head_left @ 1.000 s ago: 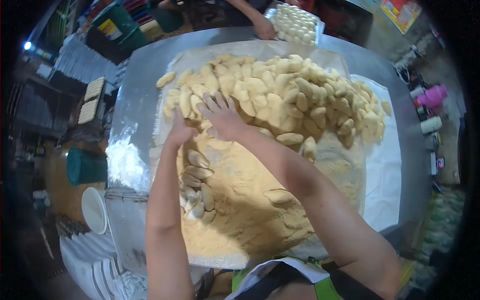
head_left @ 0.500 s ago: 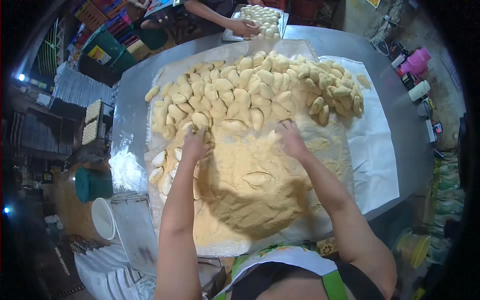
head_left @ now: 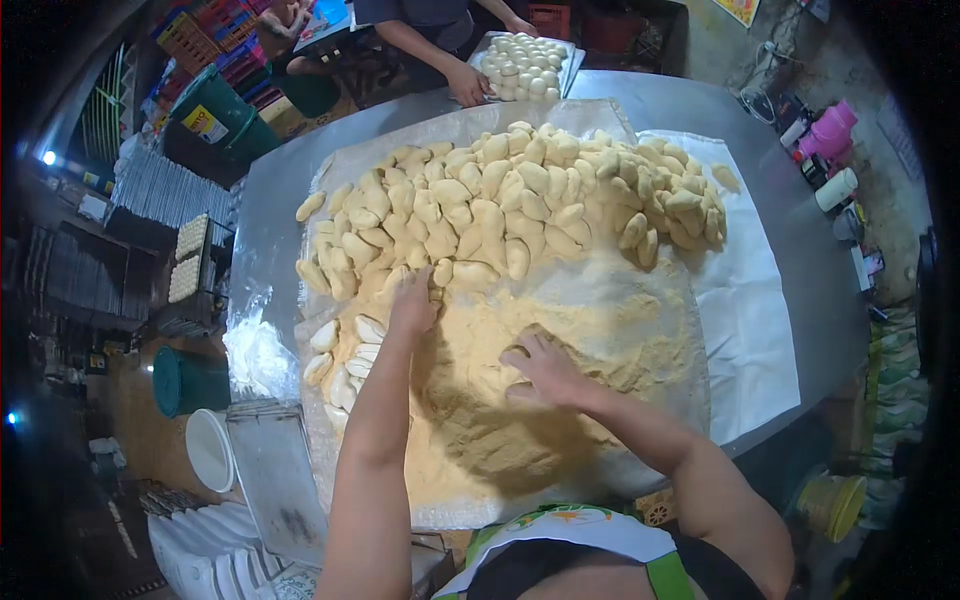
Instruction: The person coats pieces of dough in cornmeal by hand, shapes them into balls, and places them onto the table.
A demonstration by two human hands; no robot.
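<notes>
My left hand (head_left: 412,303) reaches to the near edge of a heap of pale dough pieces (head_left: 490,185). Its fingers are stretched forward, touching pieces there; their undersides are hidden. Right of its fingertips lies a small rounded dough piece (head_left: 443,272). My right hand (head_left: 548,372) is low over the layer of yellow crumbs (head_left: 465,345), thumb and fingers apart. Whether dough lies beneath its palm I cannot make out. Left of my left forearm lie several whiter dough pieces (head_left: 370,328), with fewer crumbs on them.
Across the metal table (head_left: 265,215), another person's hand (head_left: 467,82) touches a tray of round dough balls (head_left: 522,62). A white cloth (head_left: 745,330) lies at right. A clear plastic bag (head_left: 262,345) and a metal tray (head_left: 275,480) are at left.
My right hand has moved down and left from the heap's edge onto the crumbs. My left hand has shifted slightly right. The other person's hand has moved to the tray's side.
</notes>
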